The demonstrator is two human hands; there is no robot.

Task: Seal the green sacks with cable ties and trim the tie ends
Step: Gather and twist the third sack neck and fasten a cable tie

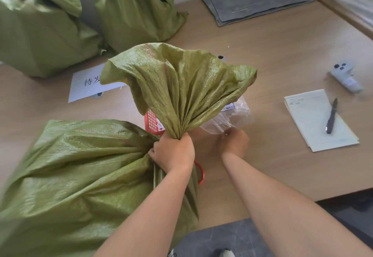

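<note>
A full green woven sack (80, 172) lies on the wooden table (272, 59) at the front left. My left hand (173, 151) grips its gathered neck, and the loose mouth fans out above the fist. My right hand (234, 141) pinches something white at the mouth of a clear plastic bag (230, 119) holding white cable ties, just right of the sack's neck. A red scissor handle (200, 174) shows under my left wrist, its blades hidden. Two more green sacks (40, 34) (137, 10) stand at the back left.
A red item (152, 123) lies behind the sack's neck. A white paper label (88, 85) sits at the left centre. A notepad (319, 119) with a black pen (332, 115) and a grey device (345, 75) lie to the right. Folded grey bags (252, 0) lie at the back.
</note>
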